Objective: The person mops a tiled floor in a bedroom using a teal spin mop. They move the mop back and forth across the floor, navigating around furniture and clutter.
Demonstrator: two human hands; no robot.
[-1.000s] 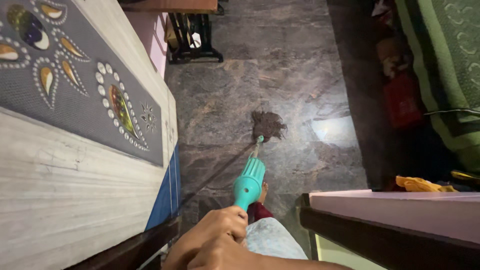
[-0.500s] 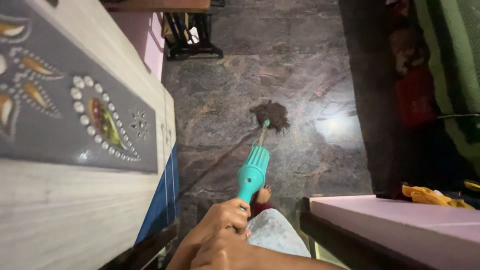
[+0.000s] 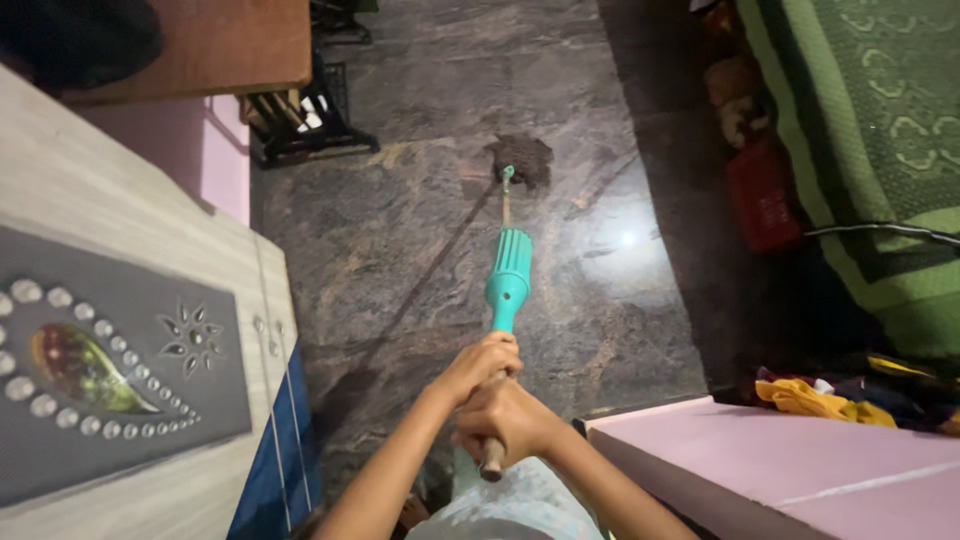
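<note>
Teal-collared mop handle runs straight away from me, head planted on the marble floor well ahead. My left hand leads, right hand behind, both clamped around the shaft.

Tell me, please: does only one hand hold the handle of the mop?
No, both the left hand and the right hand grip the mop handle, one just above the other.

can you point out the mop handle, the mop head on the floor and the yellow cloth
mop handle [image 3: 508, 270]: head view, on the teal ribbed sleeve above the hands.
mop head [image 3: 524, 157]: head view, on the dark clump lying on the stone floor.
yellow cloth [image 3: 800, 395]: head view, on the crumpled yellow fabric by the pink surface's edge.
</note>
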